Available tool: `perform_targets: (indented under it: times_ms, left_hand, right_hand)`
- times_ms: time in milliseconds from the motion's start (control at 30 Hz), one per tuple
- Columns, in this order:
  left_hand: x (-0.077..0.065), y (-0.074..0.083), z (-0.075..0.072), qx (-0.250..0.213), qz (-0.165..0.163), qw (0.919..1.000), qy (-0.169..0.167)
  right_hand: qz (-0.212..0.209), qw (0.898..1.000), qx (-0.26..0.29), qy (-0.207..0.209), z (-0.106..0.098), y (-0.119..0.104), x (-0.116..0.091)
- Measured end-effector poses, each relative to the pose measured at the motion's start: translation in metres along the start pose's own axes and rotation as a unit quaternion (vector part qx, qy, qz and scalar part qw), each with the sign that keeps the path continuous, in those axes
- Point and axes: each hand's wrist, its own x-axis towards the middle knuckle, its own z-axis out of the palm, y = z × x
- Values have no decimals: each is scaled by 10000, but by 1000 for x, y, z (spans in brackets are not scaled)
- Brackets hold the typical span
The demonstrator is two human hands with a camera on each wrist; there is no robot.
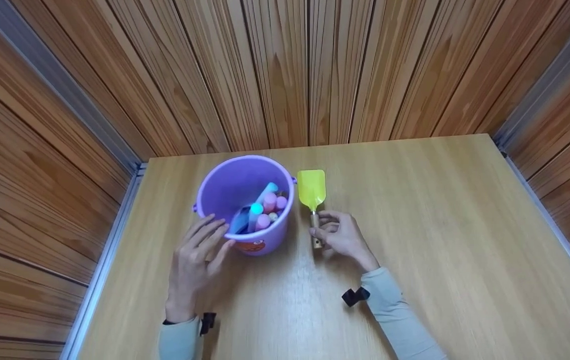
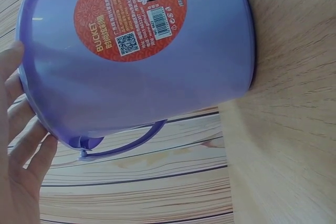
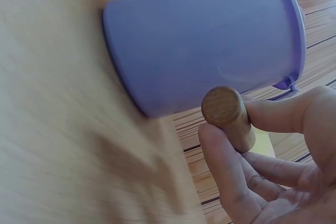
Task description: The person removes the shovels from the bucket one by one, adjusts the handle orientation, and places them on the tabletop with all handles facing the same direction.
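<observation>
- Two bare hands at work, and the right hand (image 1: 342, 235) has the proper grip: thumb and fingers pinching the wooden handle (image 3: 223, 107) of a yellow shovel (image 1: 311, 187).
- Shovel's blade sticks out past that pinch, pointing away from the person. Handle's round butt end faces the right wrist cam, and there's a shadow on the table (image 1: 440, 225) below the grip.
- Just left of the pinch stands a purple bucket (image 1: 230, 187), upright, rim near the blade. Can't tell if those two touch.
- Left hand (image 1: 192, 257) isn't clamped on anything: fingers loosely spread, touching the bucket's rim on the near left side, across from the right hand's grip.
- Inside the bucket, between both hands, sits a jumble: pink pieces (image 1: 262, 221), a teal-topped piece (image 1: 256, 209), some blue stuff too hidden to name.
- Red label (image 2: 128, 17) is on the bucket wall below the left fingers; the bail (image 2: 118, 152) hangs from the rim just beyond them.
- Wood-plank wall (image 1: 335, 75) behind, well past both hands.
</observation>
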Motion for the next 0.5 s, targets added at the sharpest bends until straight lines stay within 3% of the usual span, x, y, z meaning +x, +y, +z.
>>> perform_targets:
  times_ms: [267,500]
  left_hand:
    - [1,-1,1,-13,182,9998,19]
    - [1,-1,-1,-7,97,9999,-31]
  right_hand:
    - [209,9997,112,-46,1,11,1]
    - [560,9979,315,-67,1,24,5]
